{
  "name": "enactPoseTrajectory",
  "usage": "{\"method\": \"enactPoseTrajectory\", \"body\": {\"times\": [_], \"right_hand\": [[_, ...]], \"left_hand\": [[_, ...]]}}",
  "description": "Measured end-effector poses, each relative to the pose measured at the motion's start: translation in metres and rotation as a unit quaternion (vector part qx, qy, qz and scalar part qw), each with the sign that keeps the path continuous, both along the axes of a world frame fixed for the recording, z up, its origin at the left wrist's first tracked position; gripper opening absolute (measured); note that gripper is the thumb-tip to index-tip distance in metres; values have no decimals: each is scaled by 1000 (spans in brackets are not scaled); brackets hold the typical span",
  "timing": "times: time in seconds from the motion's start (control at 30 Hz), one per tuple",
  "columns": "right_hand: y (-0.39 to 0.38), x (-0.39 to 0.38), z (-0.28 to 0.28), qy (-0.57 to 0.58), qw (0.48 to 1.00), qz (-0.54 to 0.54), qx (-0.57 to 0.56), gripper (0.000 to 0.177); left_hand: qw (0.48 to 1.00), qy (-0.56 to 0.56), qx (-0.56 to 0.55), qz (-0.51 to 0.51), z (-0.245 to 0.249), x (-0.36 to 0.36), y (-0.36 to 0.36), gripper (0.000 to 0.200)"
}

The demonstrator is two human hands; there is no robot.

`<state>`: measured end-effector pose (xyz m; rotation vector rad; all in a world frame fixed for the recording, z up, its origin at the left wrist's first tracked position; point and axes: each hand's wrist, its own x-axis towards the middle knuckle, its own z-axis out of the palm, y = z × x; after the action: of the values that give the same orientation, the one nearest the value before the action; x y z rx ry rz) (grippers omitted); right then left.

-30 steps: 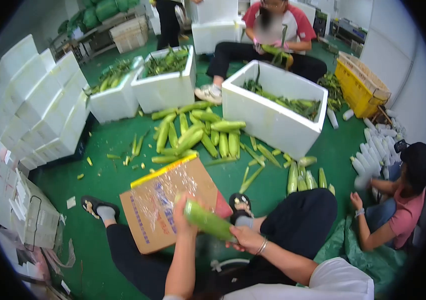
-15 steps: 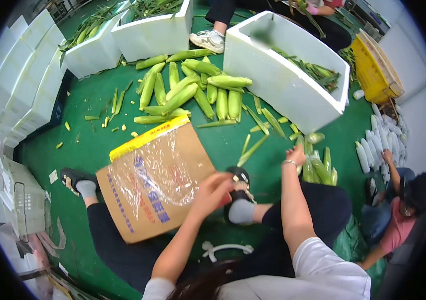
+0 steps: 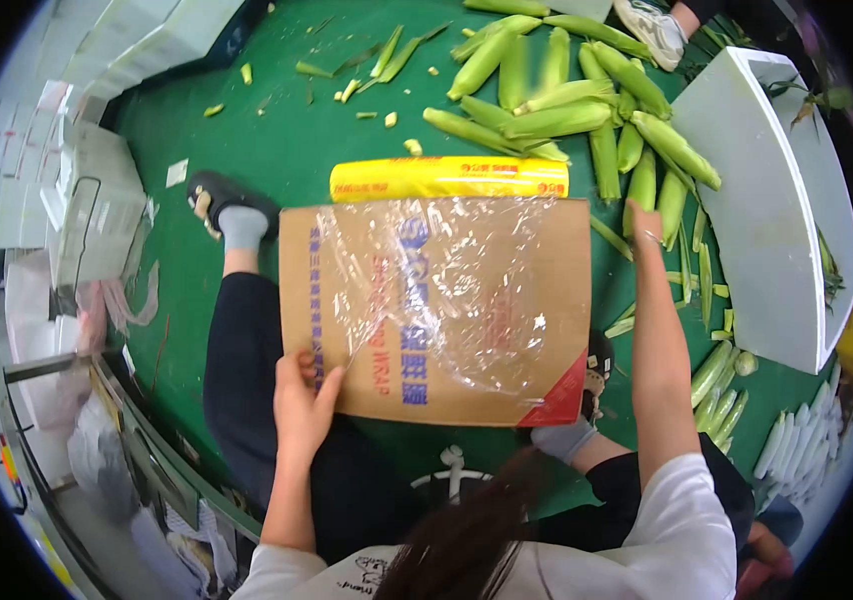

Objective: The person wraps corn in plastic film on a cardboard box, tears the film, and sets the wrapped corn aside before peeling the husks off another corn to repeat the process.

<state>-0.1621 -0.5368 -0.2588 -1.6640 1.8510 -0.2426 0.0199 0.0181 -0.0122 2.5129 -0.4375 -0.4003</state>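
My left hand (image 3: 305, 405) rests at the lower left edge of a cardboard sheet (image 3: 557, 300) printed with blue and red lettering. Its thumb and fingers are apart. Crinkled clear plastic film (image 3: 487, 310) lies over the cardboard. Along the far edge sits a yellow roll of wrap (image 3: 447, 180). My right hand (image 3: 644, 224) reaches past the cardboard to the heap of green-husked corn (image 3: 562, 122). Its fingers close around the near end of an ear of corn (image 3: 642, 185), though they are partly hidden.
A white foam box (image 3: 747, 210) stands right of the heap. Wrapped corn (image 3: 802, 440) lies at far right, with loose ears (image 3: 717, 395) nearer me. Husk scraps (image 3: 397, 55) litter the green floor. At left are a white crate (image 3: 97, 205) and a rack (image 3: 147, 450).
My view has turned and tipped down. My left hand has moved from the cardboard's right side to its lower left. My right hand has gone from the loose ears to the corn heap.
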Motion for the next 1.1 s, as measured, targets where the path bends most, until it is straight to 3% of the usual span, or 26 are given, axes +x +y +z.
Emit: {"method": "enactPoseTrajectory", "body": {"times": [0.03, 0.1, 0.17, 0.23, 0.27, 0.33, 0.4, 0.47, 0.53, 0.6, 0.67, 0.73, 0.77, 0.8, 0.83, 0.87, 0.9, 0.93, 0.97, 1.0, 1.03, 1.07, 1.1], "right_hand": [[27, -18, 24, -292, 942, -111, 125, 62], [102, -42, 94, -513, 843, -74, 144, 50], [169, -55, 167, -525, 845, 8, 103, 46], [219, -30, 236, -392, 909, 118, -83, 50], [242, -11, 263, -382, 907, 136, -112, 51], [277, 26, 289, -331, 870, 301, -205, 54], [301, 51, 286, -195, 815, 486, -248, 60], [316, 66, 271, -134, 792, 543, -245, 64], [331, 67, 256, -112, 768, 573, -262, 65], [338, 56, 248, -67, 740, 610, -274, 67], [347, 49, 244, -25, 717, 638, -281, 69], [354, 41, 247, -56, 679, 707, -190, 72], [351, 43, 247, -53, 682, 704, -188, 72], [340, 54, 246, -62, 685, 719, -102, 72], [329, 63, 246, -73, 685, 725, -18, 72], [322, 65, 246, -71, 693, 717, -20, 72], [315, 65, 247, -100, 690, 714, -60, 74], [310, 64, 248, -128, 686, 709, -102, 77], [316, 56, 248, -187, 745, 623, -145, 72], [324, 42, 250, -184, 750, 618, -149, 72], [334, 26, 253, -152, 815, 529, -184, 64], [345, 12, 255, -121, 867, 431, -218, 58], [354, -1, 249, -99, 857, 454, -223, 46]], "left_hand": [[999, -6, 38, -18, 5, -1, -7, 51], [995, -33, 81, -43, 7, -3, -16, 55], [992, -23, 109, -59, 0, -2, -17, 52], [984, -44, 141, -104, -4, -1, -15, 38], [984, -47, 135, -103, -11, 3, -14, 38], [983, -31, 91, -153, -27, 9, -10, 29], [985, -16, 59, -164, -35, 18, -1, 29], [985, -6, 24, -173, -17, 23, 7, 29], [993, 59, 2, -104, 17, 19, 21, 28], [982, 142, -68, -101, 24, 25, 39, 21], [885, 278, -371, -52, 36, 20, 43, 20], [880, 261, -394, -53, 36, 10, 23, 20], [881, 220, -413, -72, 17, 5, 7, 16], [878, 175, -434, -95, 1, 3, -7, 17], [877, 177, -435, -106, -12, 5, -18, 17], [917, 24, -322, -236, -17, 3, -30, 25], [905, -132, -198, -352, -21, 1, -40, 39], [900, -131, -203, -363, -23, 1, -45, 39], [897, -153, -134, -392, -14, 3, -47, 55], [891, -176, -66, -414, -8, 5, -48, 72], [883, -193, -43, -426, -20, 13, -49, 87], [879, -198, -47, -431, -18, 18, -52, 87], [881, -189, -14, -435, -16, 20, -54, 86]]}}
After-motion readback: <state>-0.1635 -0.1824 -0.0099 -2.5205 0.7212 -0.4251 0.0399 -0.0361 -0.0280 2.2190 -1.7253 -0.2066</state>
